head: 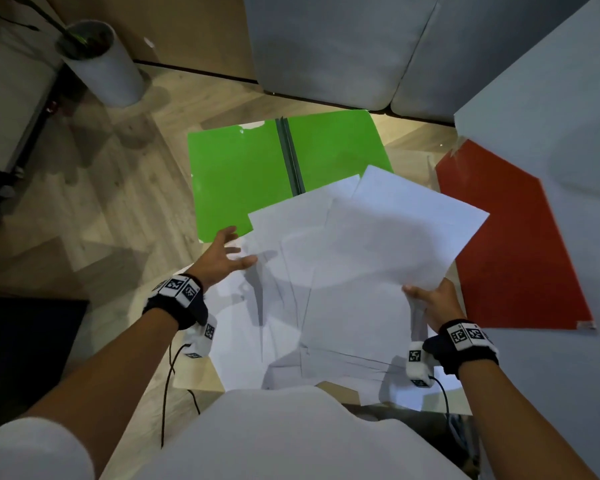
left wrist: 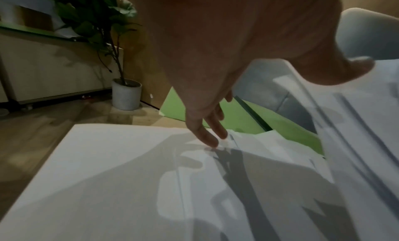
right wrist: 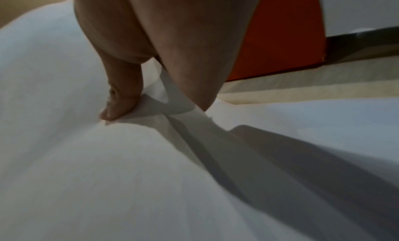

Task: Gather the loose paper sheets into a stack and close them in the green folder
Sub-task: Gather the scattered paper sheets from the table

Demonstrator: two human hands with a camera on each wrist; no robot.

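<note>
White paper sheets [head: 368, 271] fan loosely over the near edge of the green folder [head: 243, 171], which lies spread open on the worktop [head: 125, 188]. The right hand [head: 437, 303] pinches the raised sheets' corner, thumb on top. The left hand [head: 222, 254] is spread, fingertips [left wrist: 212, 140] touching a flat sheet.

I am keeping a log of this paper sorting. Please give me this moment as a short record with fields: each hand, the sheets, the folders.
left hand: open, fingers spread, reaching at the left edge of the held sheets
right hand: pinches the fanned sheets, thumb on top
sheets below: more sheets lie loose underneath
green folder: open flat, its near part covered by sheets
red folder: flat, to the right
stack: not yet squared
</note>
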